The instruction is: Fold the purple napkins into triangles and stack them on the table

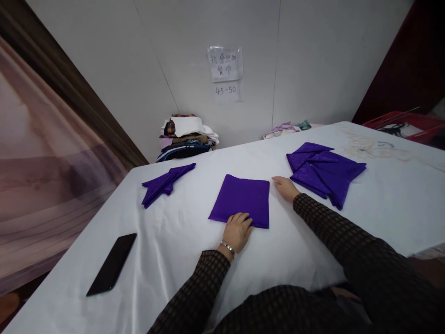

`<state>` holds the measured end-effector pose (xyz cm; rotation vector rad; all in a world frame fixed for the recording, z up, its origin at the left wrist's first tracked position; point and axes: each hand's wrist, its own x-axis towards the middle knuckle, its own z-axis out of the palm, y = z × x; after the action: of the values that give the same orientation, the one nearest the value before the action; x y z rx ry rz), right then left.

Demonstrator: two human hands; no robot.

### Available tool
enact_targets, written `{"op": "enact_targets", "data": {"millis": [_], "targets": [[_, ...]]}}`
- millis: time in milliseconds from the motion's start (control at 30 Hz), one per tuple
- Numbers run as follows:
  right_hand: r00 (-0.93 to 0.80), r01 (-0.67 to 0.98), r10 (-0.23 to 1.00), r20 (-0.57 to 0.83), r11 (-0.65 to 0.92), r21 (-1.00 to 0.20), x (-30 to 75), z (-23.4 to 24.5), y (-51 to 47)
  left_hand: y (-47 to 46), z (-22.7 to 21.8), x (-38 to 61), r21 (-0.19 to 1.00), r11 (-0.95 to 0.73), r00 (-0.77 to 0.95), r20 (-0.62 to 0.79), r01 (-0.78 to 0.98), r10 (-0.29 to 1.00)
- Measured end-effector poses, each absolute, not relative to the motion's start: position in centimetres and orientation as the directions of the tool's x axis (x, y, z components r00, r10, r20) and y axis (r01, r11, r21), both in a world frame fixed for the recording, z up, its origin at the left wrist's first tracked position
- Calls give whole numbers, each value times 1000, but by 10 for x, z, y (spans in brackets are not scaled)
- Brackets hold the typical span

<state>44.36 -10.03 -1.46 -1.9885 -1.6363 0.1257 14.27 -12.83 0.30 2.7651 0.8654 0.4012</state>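
A purple napkin (243, 198), folded into a flat square, lies in front of me on the white-covered table. My left hand (238, 230) rests on its near edge with the fingers lying flat and apart. Just beyond the napkin's far right corner, my right hand (285, 188) hovers or rests by the cloth, index finger stretched out; I see nothing in it, and its other fingers are partly hidden. To the right lies a loose pile of folded purple napkins (323, 169). A narrow, pointed folded purple napkin (165, 183) is on the left.
A black phone-like slab (111, 265) lies at the table's left. Behind the table (181, 287) stand a stack of folded clothes (187, 137) and more cloth (283, 130). A red basket (417, 125) is at far right, a curtain (52, 162) at left. Paper signs (225, 65) hang on the wall.
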Motion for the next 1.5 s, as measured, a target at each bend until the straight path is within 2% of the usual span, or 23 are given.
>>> {"op": "enact_targets", "data": {"millis": [533, 967, 1133, 1333, 1500], "targets": [[215, 877, 937, 275, -61, -477, 438, -23, -63, -130, 5, 138, 310, -811, 793, 217, 497, 569], [248, 806, 921, 299, -26, -591, 445, -22, -62, -129, 3, 138, 305, -813, 797, 212, 496, 566], [310, 790, 903, 299, -70, -609, 454, -21, -69, -128, 3, 138, 308, -815, 797, 219, 491, 563], [317, 801, 905, 284, -95, -591, 447, -15, -74, -129, 3, 138, 309, -818, 789, 248, 486, 562], [305, 838, 938, 167, -181, -514, 428, -12, -73, -129, 3, 139, 305, -817, 788, 247, 489, 563]]}}
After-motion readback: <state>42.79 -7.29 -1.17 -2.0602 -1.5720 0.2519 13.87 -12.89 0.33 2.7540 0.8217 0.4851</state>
